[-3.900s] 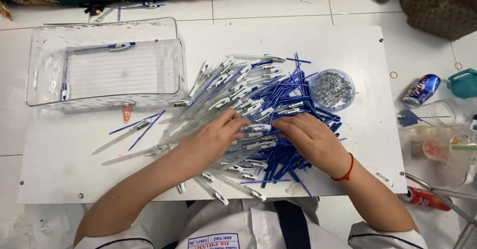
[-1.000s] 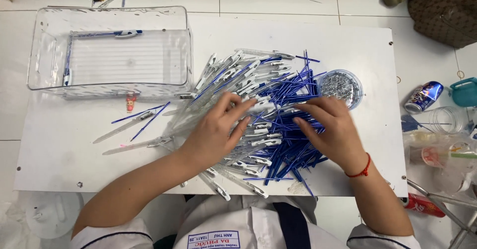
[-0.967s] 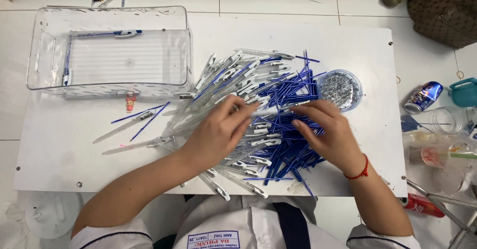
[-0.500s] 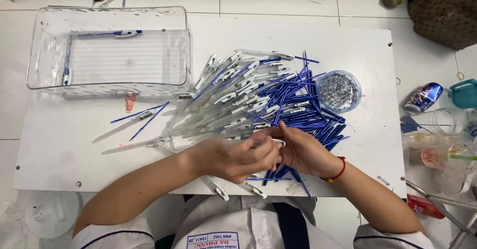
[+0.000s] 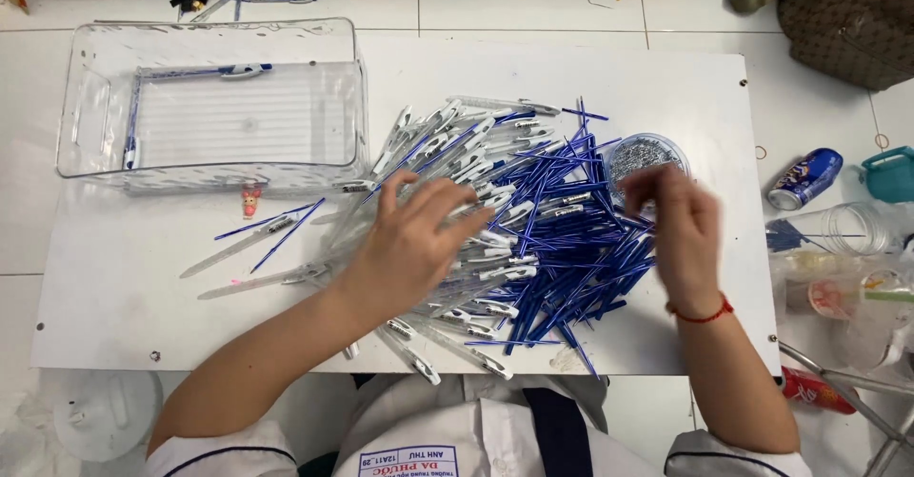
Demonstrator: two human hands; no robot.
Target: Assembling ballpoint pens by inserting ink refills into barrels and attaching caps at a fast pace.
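Note:
A heap of clear pen barrels (image 5: 447, 139) and thin blue refills (image 5: 581, 258) covers the middle of a white board (image 5: 124, 306). My left hand (image 5: 414, 244) lies on the clear barrels with its fingers spread. My right hand (image 5: 681, 225) is blurred, with its fingertips at the near edge of a small round dish of metal springs (image 5: 650, 151). Whether it pinches anything is unclear. A few loose barrels and refills (image 5: 267, 234) lie to the left of the heap.
A clear plastic bin (image 5: 354, 106) with two assembled pens (image 5: 205, 72) stands at the back left. Right of the board are a blue can (image 5: 804, 179), a teal cup (image 5: 890, 174), clear containers (image 5: 843, 234) and a red can (image 5: 819, 389). A brown bag (image 5: 847, 20) lies beyond.
Half a second ago both hands were together at the heap's near edge. Now they are apart: the left on the barrels, the right moved out to the spring dish.

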